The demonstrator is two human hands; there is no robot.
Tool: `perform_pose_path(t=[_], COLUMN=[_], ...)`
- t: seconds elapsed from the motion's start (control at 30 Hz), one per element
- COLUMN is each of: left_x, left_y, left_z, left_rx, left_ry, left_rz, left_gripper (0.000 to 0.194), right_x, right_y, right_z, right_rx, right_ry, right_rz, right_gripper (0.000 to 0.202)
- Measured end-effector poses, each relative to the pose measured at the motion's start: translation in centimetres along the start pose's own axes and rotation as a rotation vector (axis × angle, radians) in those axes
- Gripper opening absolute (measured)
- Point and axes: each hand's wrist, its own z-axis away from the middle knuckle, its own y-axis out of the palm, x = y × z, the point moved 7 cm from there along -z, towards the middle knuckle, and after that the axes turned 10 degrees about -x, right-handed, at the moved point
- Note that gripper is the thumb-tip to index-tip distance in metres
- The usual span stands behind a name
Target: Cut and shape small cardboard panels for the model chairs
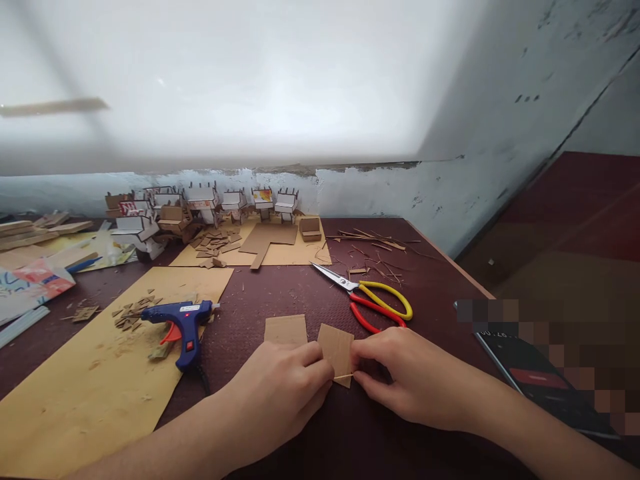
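Both my hands meet at the front middle of the dark red table (300, 293). My left hand (280, 390) and my right hand (405, 380) pinch a small brown cardboard square (336, 348) from either side, tilted on the tabletop. A thin pale stick (343, 377) lies along the square's lower edge between my fingertips. A second cardboard square (285, 329) lies flat just behind my left hand.
Scissors (373, 299) with a yellow and a red handle lie behind my right hand. A blue glue gun (181, 321) rests on a yellow paper sheet (75, 393) at left. Small cardboard models (200, 203) and scraps line the back wall. A dark book (540, 387) lies at right.
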Motion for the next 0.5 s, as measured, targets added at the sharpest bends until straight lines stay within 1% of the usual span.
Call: perform_pose_path(t=[0.2, 0.5], left_x=[0.25, 0.22], left_y=[-0.07, -0.04], left_z=[-0.31, -0.12], left_rx=[0.029, 0.042], left_ry=[-0.019, -0.033], left_rz=[-0.032, -0.022], left_gripper=[0.02, 0.02], right_x=[-0.13, -0.26], right_y=[-0.05, -0.08], right_z=[0.09, 0.13], right_rx=[-0.009, -0.029], right_ry=[0.011, 0.012], right_rz=[0.005, 0.0], right_gripper=[0.013, 0.013])
